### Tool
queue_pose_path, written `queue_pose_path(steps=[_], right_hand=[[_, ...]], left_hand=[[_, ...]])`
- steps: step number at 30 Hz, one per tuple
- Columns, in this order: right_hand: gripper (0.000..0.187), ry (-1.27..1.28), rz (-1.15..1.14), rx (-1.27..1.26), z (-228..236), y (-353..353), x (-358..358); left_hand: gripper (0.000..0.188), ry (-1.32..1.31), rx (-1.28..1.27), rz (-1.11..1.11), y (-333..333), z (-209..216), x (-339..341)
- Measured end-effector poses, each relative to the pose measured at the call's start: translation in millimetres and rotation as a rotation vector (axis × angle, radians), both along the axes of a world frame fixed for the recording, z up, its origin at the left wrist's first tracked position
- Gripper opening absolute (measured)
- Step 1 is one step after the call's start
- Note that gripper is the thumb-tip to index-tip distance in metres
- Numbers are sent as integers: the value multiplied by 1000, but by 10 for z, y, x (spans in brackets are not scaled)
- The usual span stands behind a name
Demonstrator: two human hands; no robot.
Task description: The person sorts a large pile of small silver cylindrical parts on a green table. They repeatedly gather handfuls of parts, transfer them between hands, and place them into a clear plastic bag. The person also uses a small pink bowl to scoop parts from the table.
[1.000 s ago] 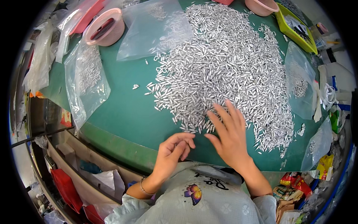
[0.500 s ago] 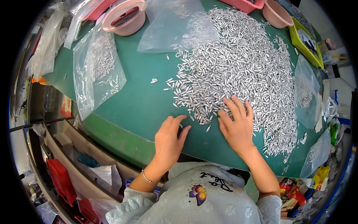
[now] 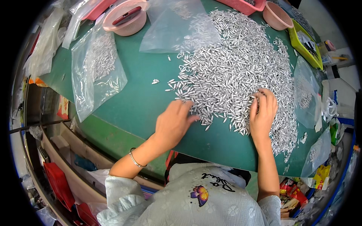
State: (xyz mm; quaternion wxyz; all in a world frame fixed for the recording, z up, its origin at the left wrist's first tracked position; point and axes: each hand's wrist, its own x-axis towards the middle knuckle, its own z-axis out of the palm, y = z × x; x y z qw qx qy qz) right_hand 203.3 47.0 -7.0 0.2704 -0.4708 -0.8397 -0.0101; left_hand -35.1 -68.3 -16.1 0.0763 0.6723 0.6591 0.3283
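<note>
A broad heap of small silver, bullet-shaped metal pieces [image 3: 233,64] covers much of the green table [image 3: 139,75]. My left hand [image 3: 175,122] is at the heap's near left edge, its thumb and fingers apart. Its fingertips come close to the outermost pieces, and nothing shows in its grasp. Over the right part of the heap, my right hand [image 3: 263,115] has its fingers bent and its thumb near the index fingertip. Silver shows at those fingertips, but I cannot make out whether a piece is pinched there. A few loose pieces [image 3: 155,81] lie left of the heap.
Clear plastic bags with pieces lie at the left [image 3: 100,71], at the back [image 3: 166,34] and at the right [image 3: 306,94]. A pink basin [image 3: 126,28] bears a red-and-dark tool. Another basin [image 3: 278,16] and a yellow-green tray [image 3: 304,47] stand back right.
My right hand has moved right and up onto the heap, its spread fingers now bent together. My left hand has shifted slightly up and right to the heap's edge. Some near pieces have been pushed about.
</note>
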Motion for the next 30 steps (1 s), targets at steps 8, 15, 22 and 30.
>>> queue_pose_path(steps=[8, 15, 22, 30], right_hand=[[21, 74, 87, -135, 183, -132, 27], [29, 115, 6, -190, 104, -253, 339], [26, 179, -9, -187, 170, -263, 447], [69, -97, -52, -274, 86, -317, 396]], left_hand=[[44, 123, -34, -142, 147, -18, -68], [30, -201, -98, -97, 135, 121, -109], [27, -1602, -626, -34, 296, 332, -93], [30, -1844, -643, 22, 580, 306, 120]])
